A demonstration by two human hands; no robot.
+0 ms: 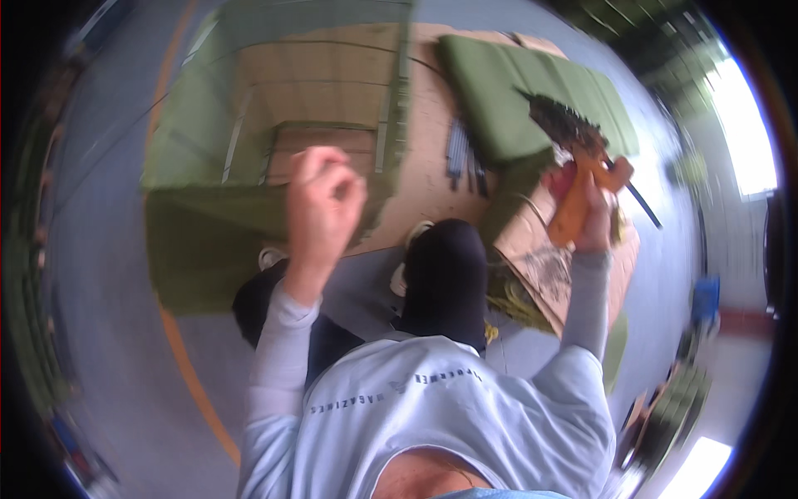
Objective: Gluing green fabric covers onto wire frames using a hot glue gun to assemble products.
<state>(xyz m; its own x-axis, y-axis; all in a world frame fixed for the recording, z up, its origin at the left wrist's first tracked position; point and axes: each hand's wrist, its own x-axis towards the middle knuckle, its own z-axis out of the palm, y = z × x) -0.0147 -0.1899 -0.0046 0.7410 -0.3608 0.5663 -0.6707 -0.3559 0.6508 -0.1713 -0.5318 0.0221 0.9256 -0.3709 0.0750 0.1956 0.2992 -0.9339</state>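
My right hand [592, 212] is wrapped round the orange handle of a gun-shaped tool [572, 206], raised at the right. The tool has a dark, rough-looking head pointing up and left, and a thin black rod sticks out beside it. My left hand [326, 195] is raised with its fingers curled in a pinch; whether anything small is in them I cannot make out. Below and beyond it stands a green fabric-covered frame [195, 150], with thin metal bars and cardboard showing inside. A green fabric flap [208, 249] hangs on its near side.
Cardboard [424, 158] lies on the grey floor beside the frame. A green padded panel [532, 100] rests on it at the far right, near several dark rods [461, 154]. A cardboard-topped stack [540, 274] stands by my right knee. An orange line [195, 382] runs along the floor.
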